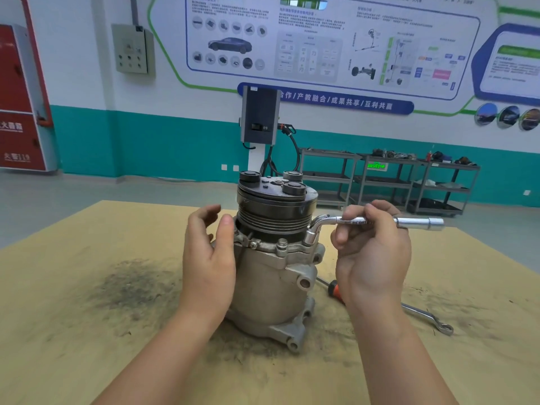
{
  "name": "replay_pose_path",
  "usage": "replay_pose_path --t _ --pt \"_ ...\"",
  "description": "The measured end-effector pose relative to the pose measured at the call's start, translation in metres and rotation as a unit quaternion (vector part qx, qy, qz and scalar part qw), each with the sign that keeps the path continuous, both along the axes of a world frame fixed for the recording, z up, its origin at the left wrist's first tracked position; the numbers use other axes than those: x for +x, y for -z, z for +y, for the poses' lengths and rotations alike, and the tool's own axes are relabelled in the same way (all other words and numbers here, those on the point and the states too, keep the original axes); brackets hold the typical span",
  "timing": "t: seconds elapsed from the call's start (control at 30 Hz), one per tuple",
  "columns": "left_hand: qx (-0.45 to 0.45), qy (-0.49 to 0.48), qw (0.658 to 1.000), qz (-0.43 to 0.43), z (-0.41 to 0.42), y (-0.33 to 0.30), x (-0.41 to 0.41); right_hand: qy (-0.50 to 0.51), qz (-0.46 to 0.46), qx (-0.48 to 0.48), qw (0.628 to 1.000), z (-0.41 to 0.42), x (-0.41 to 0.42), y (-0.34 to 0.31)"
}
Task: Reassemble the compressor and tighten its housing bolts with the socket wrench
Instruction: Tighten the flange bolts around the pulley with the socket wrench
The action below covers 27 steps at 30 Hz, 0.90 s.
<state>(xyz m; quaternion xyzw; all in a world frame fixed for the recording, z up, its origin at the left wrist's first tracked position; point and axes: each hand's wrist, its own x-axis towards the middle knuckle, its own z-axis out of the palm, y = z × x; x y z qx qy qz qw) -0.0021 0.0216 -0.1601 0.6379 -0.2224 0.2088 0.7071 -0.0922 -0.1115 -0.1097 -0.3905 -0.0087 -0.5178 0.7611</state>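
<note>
Left hand spread beside compressor — right hand grips socket wrench (socket on bolt).

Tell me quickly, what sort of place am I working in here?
Probably an automotive training workshop: wall posters show a car and its parts, metal carts against the wall hold components, and the compressor stands on a stained board-covered bench.

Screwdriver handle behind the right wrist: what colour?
Orange with a black collar, on the screwdriver; head view, mostly hidden by the right hand.
</note>
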Motion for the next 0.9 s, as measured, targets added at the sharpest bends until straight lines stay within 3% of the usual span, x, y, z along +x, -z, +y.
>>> replay_pose_path --t 0.13,0.27,0.4,0.57,0.63,0.67,0.8,0.9 --pt "0.022 0.028 0.999 -0.015 -0.003 0.005 0.0 0.147 -0.084 -0.095 0.981 0.022 0.0 0.01" --pt "-0.008 0.035 0.999 -0.016 -0.004 0.006 0.002 0.268 -0.079 -0.315 0.907 0.038 0.005 0.024" --pt "-0.059 0.07 0.996 -0.006 -0.005 0.009 0.002 0.287 -0.019 -0.47 0.835 0.043 0.012 0.033" --pt "-0.095 0.065 0.993 0.003 -0.006 0.008 0.002 0.297 -0.014 -0.506 0.81 0.033 0.01 0.026" --pt "-0.09 0.063 0.994 0.001 -0.006 0.01 0.004 0.293 -0.031 -0.479 0.827 0.027 0.006 0.02" --pt "-0.092 0.061 0.994 0.0 -0.006 0.011 0.005 0.276 -0.039 -0.439 0.855 0.026 0.004 0.017" --pt "-0.095 0.063 0.993 -0.016 -0.005 0.013 0.004 0.185 -0.039 -0.215 0.958 0.024 -0.001 0.007" --pt "-0.094 0.062 0.993 -0.026 -0.005 0.013 0.003 0.098 -0.023 -0.082 0.992 0.013 -0.001 0.003"
